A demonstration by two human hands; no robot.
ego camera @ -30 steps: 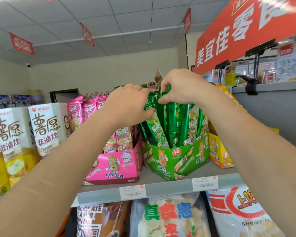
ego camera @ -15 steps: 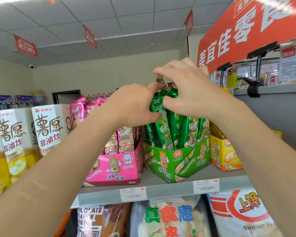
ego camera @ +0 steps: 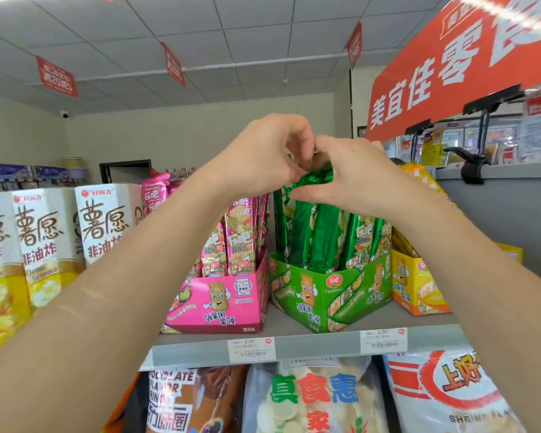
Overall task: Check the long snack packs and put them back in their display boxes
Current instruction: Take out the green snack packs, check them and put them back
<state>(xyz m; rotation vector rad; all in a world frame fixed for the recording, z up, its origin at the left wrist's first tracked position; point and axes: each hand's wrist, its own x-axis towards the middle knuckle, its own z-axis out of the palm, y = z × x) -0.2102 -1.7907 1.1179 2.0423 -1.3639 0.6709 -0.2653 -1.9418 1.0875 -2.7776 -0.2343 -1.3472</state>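
Observation:
Several long green snack packs [ego camera: 320, 235] stand upright in a green display box [ego camera: 328, 295] on the shelf. My left hand [ego camera: 263, 154] and my right hand [ego camera: 350, 176] meet above them, both pinching the crumpled tops of the green packs. Left of it, a pink display box [ego camera: 222, 303] holds several long pink packs [ego camera: 241, 232]. A yellow display box [ego camera: 416, 285] stands to the right, partly hidden by my right arm.
White and yellow snack cartons [ego camera: 103, 226] fill the shelf's left side. The grey shelf edge [ego camera: 313, 345] carries price tags. Large snack bags [ego camera: 313, 401] hang below. A red sign [ego camera: 463, 60] and a grey ledge [ego camera: 497, 173] rise at the right.
Both hands have risen a little and drawn closer together over the tops of the green packs. The view has tilted slightly, so the shelf sits lower.

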